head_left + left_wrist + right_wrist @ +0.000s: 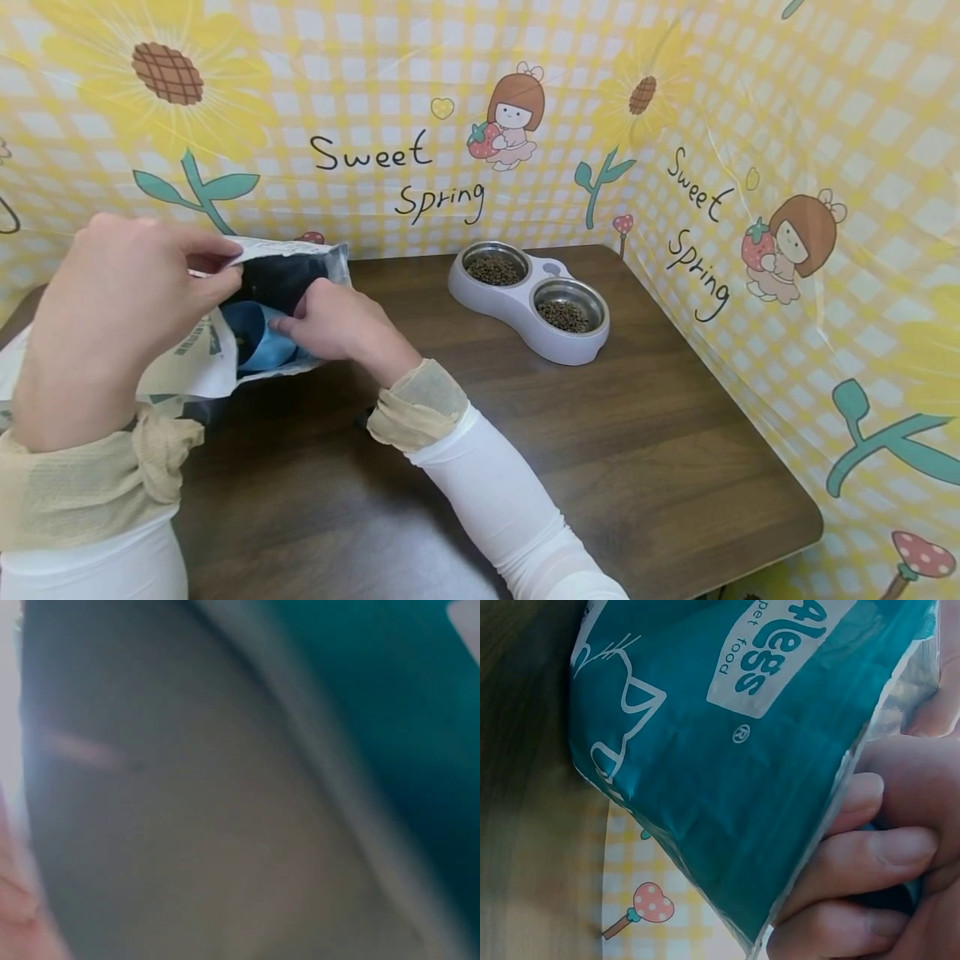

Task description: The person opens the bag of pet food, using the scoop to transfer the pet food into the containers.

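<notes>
A pet food bag (pixel 191 367) lies tilted at the left of the table, its dark mouth facing right. My left hand (pixel 123 304) pinches the bag's upper rim between thumb and fingers. Inside the mouth is a blue scoop (pixel 276 348), which my right hand (pixel 337 321) grips, thumb on its side. The right wrist view shows the bag's teal printed face (pixel 727 772) and the curled fingers (pixel 847 866) of my right hand at its edge. A blurred grey surface and some teal fill the left wrist view. What the scoop contains is mostly hidden.
A pale lilac double bowl stand (pixel 495 310) stands toward the back of the brown table (pixel 637 467). Brown kibble (pixel 564 315) lies in both metal bowls. A yellow checked curtain (pixel 375 75) rises behind the table and along its right side.
</notes>
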A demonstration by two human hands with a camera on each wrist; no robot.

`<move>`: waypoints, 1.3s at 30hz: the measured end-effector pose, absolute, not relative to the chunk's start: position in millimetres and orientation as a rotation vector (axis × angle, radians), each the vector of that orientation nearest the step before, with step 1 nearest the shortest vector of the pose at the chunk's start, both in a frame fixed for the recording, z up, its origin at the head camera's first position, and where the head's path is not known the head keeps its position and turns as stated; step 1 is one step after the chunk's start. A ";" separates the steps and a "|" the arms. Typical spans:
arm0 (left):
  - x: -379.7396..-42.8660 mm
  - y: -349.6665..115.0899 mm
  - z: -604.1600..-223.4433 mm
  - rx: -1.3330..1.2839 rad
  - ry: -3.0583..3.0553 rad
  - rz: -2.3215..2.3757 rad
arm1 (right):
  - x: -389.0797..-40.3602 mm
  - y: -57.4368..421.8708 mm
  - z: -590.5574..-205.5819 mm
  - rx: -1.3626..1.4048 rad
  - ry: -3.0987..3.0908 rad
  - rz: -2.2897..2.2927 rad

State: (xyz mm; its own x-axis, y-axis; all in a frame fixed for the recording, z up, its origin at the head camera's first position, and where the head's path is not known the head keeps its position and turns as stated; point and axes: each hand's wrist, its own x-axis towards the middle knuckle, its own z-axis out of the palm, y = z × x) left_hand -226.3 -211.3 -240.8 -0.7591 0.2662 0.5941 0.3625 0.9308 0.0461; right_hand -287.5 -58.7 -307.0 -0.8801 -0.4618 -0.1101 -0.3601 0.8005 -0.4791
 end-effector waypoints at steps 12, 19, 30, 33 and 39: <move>-226.8 -211.6 -241.3 -0.451 -2.468 -0.205 | -296.8 -46.9 -305.6 -0.625 2.650 -0.855; -227.1 -211.9 -241.0 -0.449 -2.482 -0.208 | -303.5 -36.6 -305.8 -0.676 2.597 -0.997; -227.7 -211.8 -240.5 -0.434 -2.508 -0.227 | -311.6 -16.3 -304.1 -0.594 2.461 -1.170; -226.8 -211.6 -240.3 -0.439 -2.500 -0.224 | -313.2 -10.2 -302.1 -0.603 2.429 -1.194; -226.3 -211.2 -240.2 -0.428 -2.496 -0.239 | -318.3 3.0 -299.1 -0.610 2.361 -1.229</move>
